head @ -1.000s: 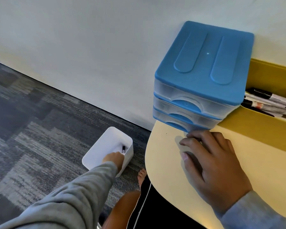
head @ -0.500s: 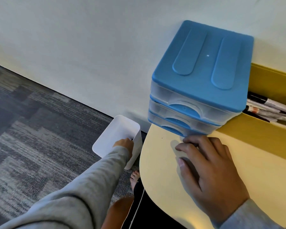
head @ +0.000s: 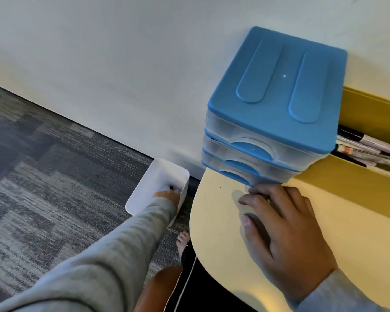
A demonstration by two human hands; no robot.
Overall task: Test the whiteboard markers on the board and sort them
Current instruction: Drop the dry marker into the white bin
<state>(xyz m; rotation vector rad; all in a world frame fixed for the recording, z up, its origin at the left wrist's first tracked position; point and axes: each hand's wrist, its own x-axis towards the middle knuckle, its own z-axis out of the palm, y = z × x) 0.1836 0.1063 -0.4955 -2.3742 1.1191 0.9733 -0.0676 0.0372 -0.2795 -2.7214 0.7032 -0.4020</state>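
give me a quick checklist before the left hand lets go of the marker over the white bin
1. Left hand over the white bin opening: ok, it reaches inside the rim.
2. Marker in the grip: ok, a dark tip pokes out past the fingers.
3. Bin upright on the carpet: ok.
4. Room in the bin: cannot tell, the hand hides the bottom near it.
5. Right hand steady: ok, resting on the yellow table by the blue drawer unit.
6. More markers to test: ok, several lie in the yellow tray.
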